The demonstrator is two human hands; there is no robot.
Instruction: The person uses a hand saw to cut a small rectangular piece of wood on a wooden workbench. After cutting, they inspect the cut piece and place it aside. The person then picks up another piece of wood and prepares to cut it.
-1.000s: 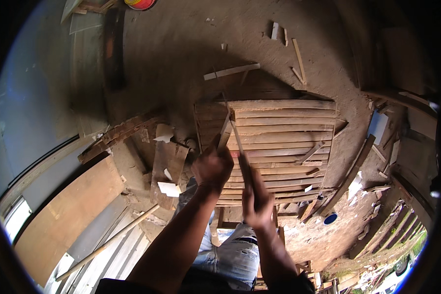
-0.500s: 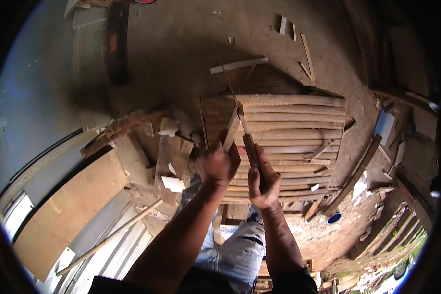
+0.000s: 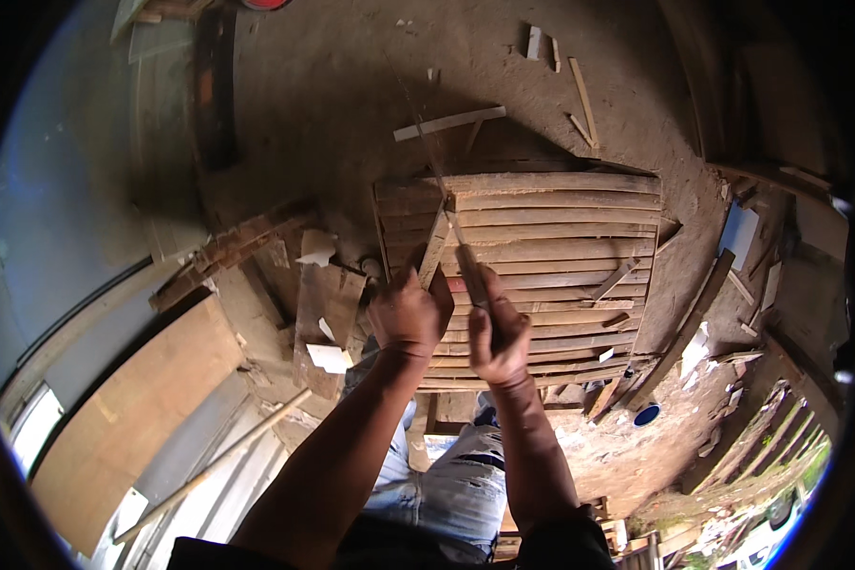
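Head view looks straight down on a thin wooden strip that rises at a slant from the left hand, its lower end hidden inside the closed fist and its upper end leaning toward the top of the slatted panel. Just right of it, a knife with a narrow blade points up and away from the right hand, whose fingers are wrapped tight around the handle; the blade lies close alongside the strip, though whether the edge touches the wood cannot be told. Both hands are clenched, each on its own thing, and they sit side by side, nearly touching, above the lower middle of the panel. That panel is made of long horizontal slats laid in rows and lies flat on the dirt floor in front of the person's knees in blue jeans. Left of the panel lie broken boards and white scraps, and further left a large flat plywood sheet. Beyond the panel's top edge a loose pale stick rests on the ground. Near the lower right, a small blue round lid sits among rubble.
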